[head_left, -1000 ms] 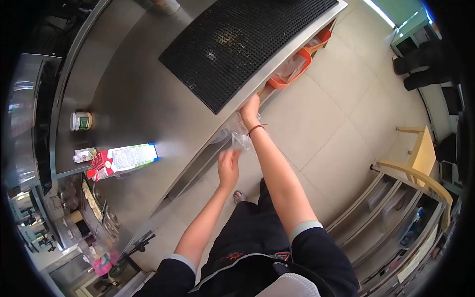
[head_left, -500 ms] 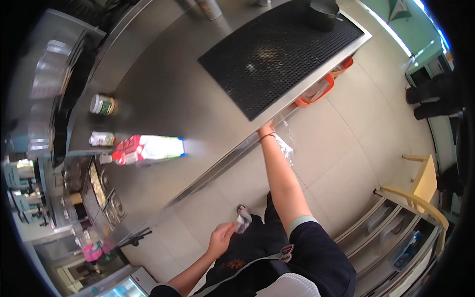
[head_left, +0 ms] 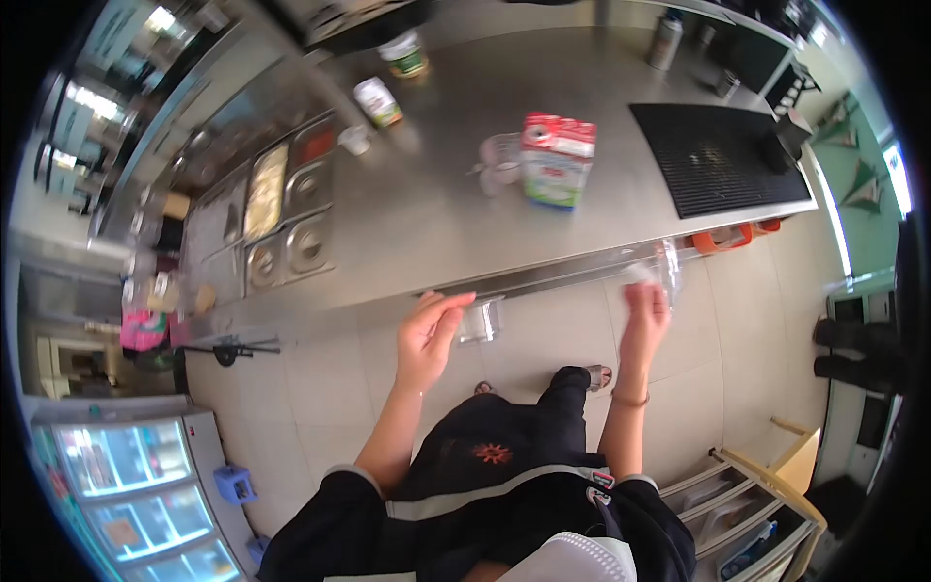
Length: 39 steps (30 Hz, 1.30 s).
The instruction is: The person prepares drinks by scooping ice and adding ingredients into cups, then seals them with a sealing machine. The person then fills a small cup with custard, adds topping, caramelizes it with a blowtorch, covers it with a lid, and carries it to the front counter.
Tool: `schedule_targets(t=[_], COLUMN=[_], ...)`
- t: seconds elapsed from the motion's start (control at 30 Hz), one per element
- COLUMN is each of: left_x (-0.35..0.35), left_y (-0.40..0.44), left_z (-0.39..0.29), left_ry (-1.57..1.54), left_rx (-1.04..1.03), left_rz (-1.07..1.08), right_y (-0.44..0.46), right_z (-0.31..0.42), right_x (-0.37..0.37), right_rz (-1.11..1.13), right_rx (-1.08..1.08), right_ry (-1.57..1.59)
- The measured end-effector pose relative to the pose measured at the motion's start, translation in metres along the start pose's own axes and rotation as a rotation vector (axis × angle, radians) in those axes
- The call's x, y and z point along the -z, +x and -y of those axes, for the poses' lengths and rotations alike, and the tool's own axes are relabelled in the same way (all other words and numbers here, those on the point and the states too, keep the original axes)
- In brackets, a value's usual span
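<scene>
Hands apart, apparently clear plastic in each

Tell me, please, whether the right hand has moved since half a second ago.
Yes: the right hand has drawn back from the counter, toward the body.

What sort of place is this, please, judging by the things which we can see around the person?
Probably a commercial kitchen or drinks counter: a long steel worktop, lidded metal pans set into it, and a lit glass-fronted cabinet, likely a fridge.
</scene>
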<state>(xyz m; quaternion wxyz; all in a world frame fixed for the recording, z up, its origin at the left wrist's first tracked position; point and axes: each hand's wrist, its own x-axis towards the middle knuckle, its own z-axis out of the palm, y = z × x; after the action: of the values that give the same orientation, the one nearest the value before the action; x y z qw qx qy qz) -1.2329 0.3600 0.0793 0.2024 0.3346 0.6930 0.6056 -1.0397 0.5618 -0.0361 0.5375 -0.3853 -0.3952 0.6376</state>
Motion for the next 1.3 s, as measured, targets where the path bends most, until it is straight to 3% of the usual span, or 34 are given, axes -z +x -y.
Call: schedule_targets(t=[0.07,0.1,0.17,0.37,0.5,0.57,0.6,0.67,0.7,0.77,0.8,0.83,0.9,0.97,1.03,1.07,1.1,1.13,1.2,1.23,1.3], left_x=[0.043,0.064,0.103,0.203,0.25,0.275,0.287,0.316,0.332,0.363,0.379,0.393,0.418,0.448,0.475,0.49,0.505,0.519,0.543,0.555,0.577], left_y=[-0.007,-0.012,-0.024,-0.056,-0.069,-0.072,-0.071,-0.069,-0.066,-0.062,-0.059,-0.053,-0.037,-0.031,-0.017,-0.014,-0.016,-0.018,-0.023,-0.025,-0.029], left_z=[-0.014,-0.021,-0.032,-0.044,-0.035,-0.025,-0.022,-0.015,-0.01,0.004,0.017,0.023,0.034,0.062,0.061,0.064,0.067,0.071,0.086,0.095,0.117], left_ry=[0.204,0.2,0.319,0.415,0.45,0.546,0.552,0.612,0.624,0.496,0.41,0.423,0.283,0.263,-0.298,-0.298,-0.474,-0.653,-0.728,-0.792,-0.779], left_rx=[-0.221,-0.228,-0.367,-0.461,-0.492,-0.495,-0.49,-0.46,-0.467,-0.392,-0.345,-0.348,-0.264,-0.229,-0.091,-0.082,-0.023,0.037,0.018,-0.013,-0.011], left_rz=[0.013,-0.008,-0.068,-0.321,-0.508,-0.579,-0.602,-0.561,-0.58,-0.549,-0.543,-0.552,-0.545,-0.623,-0.709,-0.713,-0.7,-0.683,-0.738,-0.794,-0.816], right_y=[-0.086,-0.114,-0.154,-0.229,-0.266,-0.28,-0.285,-0.292,-0.298,-0.308,-0.302,-0.301,-0.298,-0.309,-0.32,-0.327,-0.325,-0.317,-0.316,-0.328,-0.347], right_z=[0.055,0.067,0.073,0.052,0.03,0.02,0.012,-0.01,-0.019,-0.037,-0.042,-0.057,-0.094,-0.104,-0.119,-0.135,-0.156,-0.179,-0.197,-0.201,-0.235], right_x=[-0.079,-0.106,-0.161,-0.266,-0.32,-0.346,-0.358,-0.383,-0.395,-0.425,-0.444,-0.464,-0.501,-0.538,-0.572,-0.585,-0.604,-0.632,-0.67,-0.688,-0.726], right_rz=[0.517,0.692,0.838,1.068,1.199,1.238,1.262,1.315,1.332,1.365,1.53,1.544,1.754,1.805,1.889,1.944,1.938,2.181,2.136,1.841,1.265], right_rx=[-0.317,-0.41,-0.446,-0.473,-0.431,-0.155,-0.153,0.13,0.144,-0.194,-0.472,-0.471,-0.857,-0.83,-0.723,-0.534,-0.552,-0.375,0.098,0.344,0.921], right_ry=[0.008,-0.015,-0.06,-0.143,-0.21,-0.505,-0.507,-0.747,-0.735,-0.238,-0.145,-0.135,0.088,0.119,0.105,-0.006,-0.01,-0.189,-0.544,-0.681,-0.524])
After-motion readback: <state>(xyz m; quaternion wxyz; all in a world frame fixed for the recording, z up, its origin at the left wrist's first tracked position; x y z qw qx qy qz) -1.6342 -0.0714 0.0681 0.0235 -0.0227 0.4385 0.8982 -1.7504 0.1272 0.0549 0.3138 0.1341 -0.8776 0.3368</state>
